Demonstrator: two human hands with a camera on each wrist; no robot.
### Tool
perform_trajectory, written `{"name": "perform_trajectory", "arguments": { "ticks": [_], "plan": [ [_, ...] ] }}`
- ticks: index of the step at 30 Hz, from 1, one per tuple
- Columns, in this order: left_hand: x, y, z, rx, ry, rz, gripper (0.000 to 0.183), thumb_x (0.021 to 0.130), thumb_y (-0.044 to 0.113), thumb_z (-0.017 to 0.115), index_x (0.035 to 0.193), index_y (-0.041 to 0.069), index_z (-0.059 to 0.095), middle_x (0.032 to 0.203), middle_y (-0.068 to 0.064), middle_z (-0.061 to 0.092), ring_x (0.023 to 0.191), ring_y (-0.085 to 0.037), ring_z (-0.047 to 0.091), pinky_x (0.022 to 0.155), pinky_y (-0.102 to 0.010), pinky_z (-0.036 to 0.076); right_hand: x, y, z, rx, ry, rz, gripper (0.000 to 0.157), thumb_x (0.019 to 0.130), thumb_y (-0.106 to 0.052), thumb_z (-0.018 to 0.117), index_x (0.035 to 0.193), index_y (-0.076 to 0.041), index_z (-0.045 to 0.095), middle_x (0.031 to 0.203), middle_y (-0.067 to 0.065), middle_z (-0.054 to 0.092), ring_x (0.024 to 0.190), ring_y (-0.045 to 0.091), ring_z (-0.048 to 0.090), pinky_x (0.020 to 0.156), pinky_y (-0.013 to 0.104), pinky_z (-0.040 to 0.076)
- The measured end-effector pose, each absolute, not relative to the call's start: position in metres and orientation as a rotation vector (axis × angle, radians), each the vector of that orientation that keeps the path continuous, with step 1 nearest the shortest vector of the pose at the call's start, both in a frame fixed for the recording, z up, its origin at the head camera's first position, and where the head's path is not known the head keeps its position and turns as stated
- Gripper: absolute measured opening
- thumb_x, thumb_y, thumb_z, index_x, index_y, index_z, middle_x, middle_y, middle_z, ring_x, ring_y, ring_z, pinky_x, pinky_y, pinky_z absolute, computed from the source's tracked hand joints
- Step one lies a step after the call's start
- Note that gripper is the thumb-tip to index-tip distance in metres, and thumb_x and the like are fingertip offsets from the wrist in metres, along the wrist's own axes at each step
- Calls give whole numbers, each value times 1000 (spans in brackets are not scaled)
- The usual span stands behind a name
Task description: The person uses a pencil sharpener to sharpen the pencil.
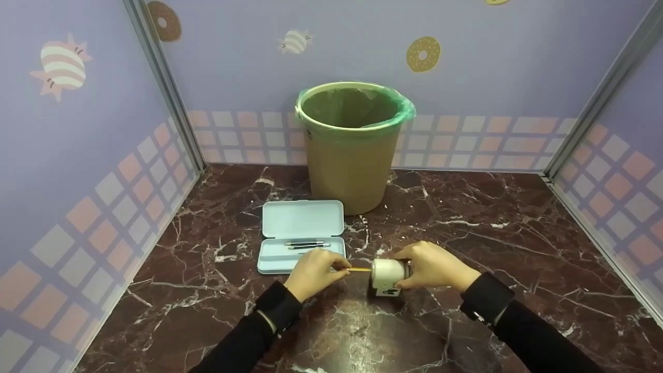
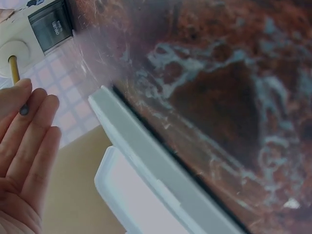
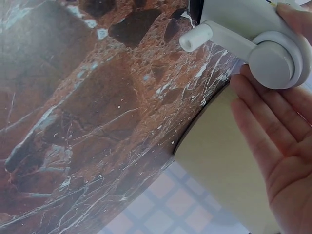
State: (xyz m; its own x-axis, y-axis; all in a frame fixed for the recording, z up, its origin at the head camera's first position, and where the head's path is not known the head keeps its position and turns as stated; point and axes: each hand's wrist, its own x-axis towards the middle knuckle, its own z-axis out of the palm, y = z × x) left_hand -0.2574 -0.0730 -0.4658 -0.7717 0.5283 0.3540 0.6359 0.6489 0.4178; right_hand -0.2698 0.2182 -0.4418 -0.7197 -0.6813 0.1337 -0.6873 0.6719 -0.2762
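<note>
A white crank pencil sharpener [image 1: 387, 272] with a dark, see-through shavings drawer [image 2: 50, 28] stands on the marbled tabletop. My left hand [image 1: 318, 273] pinches a yellow pencil [image 1: 359, 269] between thumb and fingers. In the left wrist view the pencil's far end sits in the sharpener's round hole, and the other fingers stretch out. From the right, my right hand [image 1: 434, 265] grips the sharpener body, thumb on one side and fingers on the other. The crank handle [image 3: 196, 38] points away from that hand in the right wrist view, untouched. The pencil's tip is hidden inside the sharpener.
A light blue pencil case [image 1: 303, 219] lies open just left of the sharpener, with a few dark pencils [image 1: 307, 244] in it. Behind stands a tan bin [image 1: 352, 166] with a green liner [image 1: 406, 108]. Patterned walls [image 1: 466, 77] enclose the tabletop at the back and sides.
</note>
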Motion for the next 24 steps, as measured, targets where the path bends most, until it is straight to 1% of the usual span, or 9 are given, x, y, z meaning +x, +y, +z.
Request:
{"name": "perform_trajectory", "arguments": {
  "ticks": [3, 8, 10, 13, 16, 20, 22, 24],
  "plan": [
    [-257, -71, -462, -938, -2699, -747, 23, 84, 22, 83, 104, 11, 80, 98, -4, 81, 83, -18, 77, 76, -32, 61, -270, 219, -442, 1173, -2841, 483, 41, 73, -30, 87, 110, -12, 78, 89, 0, 78, 66, 0, 55, 59, 18, 44],
    [-255, -59, -455, -939, -2769, -663, 57, 78, 33, 87, 128, 12, 70, 122, -7, 77, 103, -24, 75, 91, -39, 60, -270, 219, -444, 1171, -2835, 501, 42, 74, -29, 87, 111, -11, 78, 91, 2, 79, 67, 0, 57, 60, 18, 46],
    [-255, -51, -453, -959, -2806, -656, 65, 77, 36, 88, 133, 11, 66, 126, -8, 75, 108, -25, 74, 95, -41, 59, -270, 220, -444, 1171, -2833, 504, 43, 74, -29, 87, 111, -10, 77, 92, 2, 79, 68, 1, 59, 61, 19, 47],
    [-257, -37, -449, -984, -2876, -625, 73, 76, 40, 89, 138, 13, 63, 130, -6, 73, 112, -24, 72, 96, -40, 59, -270, 221, -445, 1173, -2818, 493, 45, 74, -28, 87, 113, -10, 77, 94, 3, 79, 72, 5, 64, 64, 21, 51],
    [-261, -23, -448, -1021, -2912, -552, 75, 73, 44, 90, 136, 14, 63, 125, -5, 74, 108, -23, 72, 90, -38, 60, -270, 221, -445, 1185, -2792, 483, 46, 73, -27, 87, 114, -9, 76, 95, 4, 79, 76, 9, 67, 67, 24, 54],
    [-265, -10, -452, -1048, -2924, -434, 66, 69, 47, 91, 121, 14, 68, 107, -3, 77, 93, -21, 73, 74, -33, 59, -270, 221, -446, 1201, -2764, 493, 46, 73, -27, 87, 114, -9, 76, 95, 3, 79, 76, 10, 68, 67, 25, 55],
    [-267, -5, -456, -1038, -2937, -391, 64, 67, 49, 92, 115, 14, 68, 101, -2, 77, 87, -20, 72, 69, -31, 56, -270, 221, -446, 1213, -2747, 498, 47, 72, -26, 87, 114, -9, 76, 95, 3, 79, 77, 11, 68, 68, 25, 55],
    [-268, 0, -458, -1012, -2953, -358, 64, 65, 52, 92, 112, 15, 68, 98, -1, 77, 85, -19, 73, 67, -31, 56, -269, 221, -446, 1223, -2732, 500, 47, 72, -26, 87, 115, -10, 76, 96, 3, 79, 78, 11, 69, 68, 26, 56]
  ]
}}
